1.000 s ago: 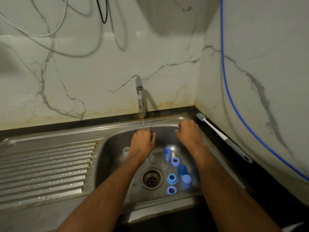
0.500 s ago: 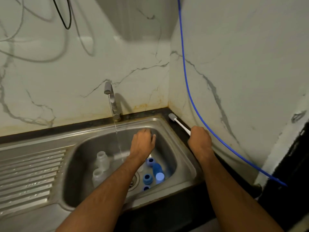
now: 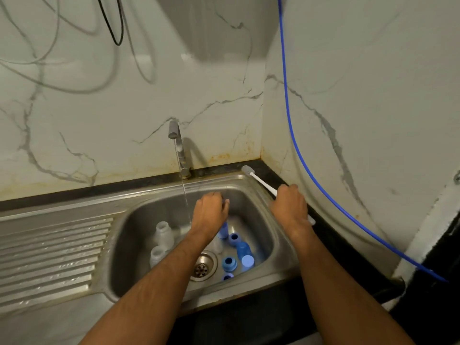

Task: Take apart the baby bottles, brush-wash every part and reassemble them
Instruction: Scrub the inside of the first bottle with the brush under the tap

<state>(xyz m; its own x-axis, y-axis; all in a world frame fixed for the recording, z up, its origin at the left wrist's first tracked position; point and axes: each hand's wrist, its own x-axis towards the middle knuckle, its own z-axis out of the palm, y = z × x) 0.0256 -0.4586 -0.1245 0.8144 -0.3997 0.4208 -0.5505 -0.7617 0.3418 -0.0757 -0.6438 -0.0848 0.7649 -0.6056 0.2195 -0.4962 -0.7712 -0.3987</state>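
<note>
1. Your right hand [image 3: 290, 207] lies over the white handle of the bottle brush [image 3: 261, 181] on the dark worktop [image 3: 331, 245] at the sink's right edge; the fingers curl down round the handle, and the grey bristle head points toward the back corner.
2. Your left hand [image 3: 210, 210] hovers over the basin of the steel sink [image 3: 154, 195], fingers bent downward; you cannot tell whether it holds anything.
3. A thin stream runs from the tap [image 3: 178, 148] just left of that hand.
4. Two clear bottle bodies [image 3: 163, 232] stand at the basin's left, beside the drain [image 3: 202, 266].
5. The blue caps and rings [image 3: 236, 255] sit clustered at the basin's right.
6. A blue cable [image 3: 293, 145] hangs down the right wall.
</note>
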